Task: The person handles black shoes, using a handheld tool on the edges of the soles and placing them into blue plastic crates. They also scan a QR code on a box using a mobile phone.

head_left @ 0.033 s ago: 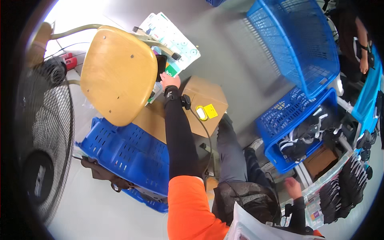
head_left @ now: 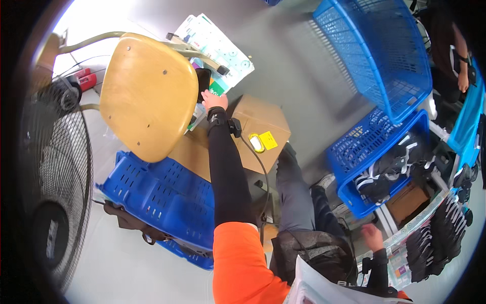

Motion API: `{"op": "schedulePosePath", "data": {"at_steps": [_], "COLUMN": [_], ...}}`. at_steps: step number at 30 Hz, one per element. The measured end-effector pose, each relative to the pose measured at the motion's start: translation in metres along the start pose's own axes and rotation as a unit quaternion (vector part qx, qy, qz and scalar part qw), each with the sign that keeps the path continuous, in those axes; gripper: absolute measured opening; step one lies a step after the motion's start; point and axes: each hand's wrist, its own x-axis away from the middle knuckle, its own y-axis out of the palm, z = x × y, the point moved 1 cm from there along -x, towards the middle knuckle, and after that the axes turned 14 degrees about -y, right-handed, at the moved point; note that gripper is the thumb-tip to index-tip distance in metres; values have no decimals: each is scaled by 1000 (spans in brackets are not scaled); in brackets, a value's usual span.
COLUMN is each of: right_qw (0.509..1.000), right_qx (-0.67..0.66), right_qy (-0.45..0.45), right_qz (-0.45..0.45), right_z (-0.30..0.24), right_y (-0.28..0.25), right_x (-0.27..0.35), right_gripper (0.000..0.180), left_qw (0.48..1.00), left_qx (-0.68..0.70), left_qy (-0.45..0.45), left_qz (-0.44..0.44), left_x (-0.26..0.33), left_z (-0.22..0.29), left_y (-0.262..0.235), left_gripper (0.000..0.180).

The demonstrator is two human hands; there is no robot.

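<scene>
My left hand [head_left: 215, 100] reaches out at the end of a black-sleeved arm, beside the rim of a wooden chair seat [head_left: 149, 96]. Its fingers are bent against a dark flat thing [head_left: 203, 83] and a green-labelled item [head_left: 216, 88], and what they grip is hidden. Just beyond lies a stack of printed white sheets [head_left: 223, 48], partly under the chair's metal legs. A cardboard box [head_left: 260, 119] with a yellow label stands close to my left wrist. My right hand [head_left: 373, 237] hovers at the lower right, fingers loosely apart, holding nothing.
A caged fan [head_left: 55, 187] stands at the left. Beneath the chair lies a blue plastic crate [head_left: 157, 195]. Two more blue baskets are at the right, the lower one [head_left: 349, 190] holding black items. More black items [head_left: 435, 238] lie on a bench. Another person's arm [head_left: 461, 66] shows far right.
The whole view has shifted very slightly. Both hands stay in nearly the same places.
</scene>
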Motion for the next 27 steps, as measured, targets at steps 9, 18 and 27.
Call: {"op": "schedulePosePath", "data": {"at_steps": [9,18,27], "right_qw": [1000,999,998], "right_qx": [-13,-30,-39], "right_qy": [3,-15,-47], "right_qz": [-2,5,5], "right_z": [-44,-69,-54], "right_y": [32,21,14], "right_x": [-42,-45,-36], "right_gripper": [16,16,16], "left_qw": [993,974,979], "left_qx": [20,172,139], "left_qy": [43,112,69], "left_qz": [108,96,132], "left_x": [-43,99,163], "left_z": [-23,-2,-26], "left_y": [34,4,-11], "left_gripper": [66,47,48]}}
